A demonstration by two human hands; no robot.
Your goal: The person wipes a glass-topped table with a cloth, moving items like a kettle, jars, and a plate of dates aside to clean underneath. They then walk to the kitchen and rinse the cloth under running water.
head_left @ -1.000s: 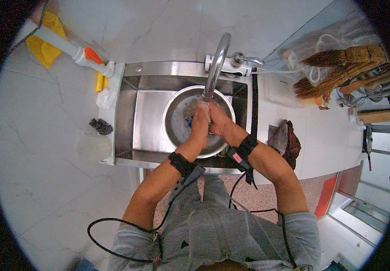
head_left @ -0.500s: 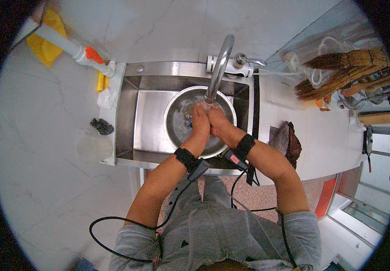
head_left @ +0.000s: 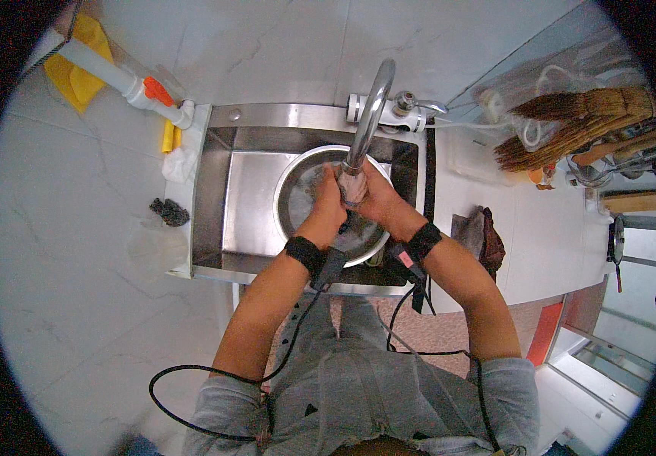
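A pale pinkish, wet-looking piece (head_left: 353,187), perhaps raw meat, is between my two hands just below the spout of the curved metal faucet (head_left: 372,114). My left hand (head_left: 331,199) is closed against its left side. On the other side my right hand (head_left: 377,196) wraps around it, with some fingers hidden behind the spout and the piece. Both hands are above a round metal basin (head_left: 282,199) with cloudy, foamy water (head_left: 301,201) in it. The basin stands in a stainless steel sink (head_left: 248,205).
A white counter (head_left: 541,251) adjoins the sink on the right, with dark cloths (head_left: 488,242) on it. Straw brushes (head_left: 579,125) and utensils lie farther back. A white pipe with an orange valve handle (head_left: 158,91) and a dark scouring pad (head_left: 170,212) are at the left.
My hands have parted slightly, the right one shifting rightward. The pale pinkish piece between them now shows more fully below the spout.
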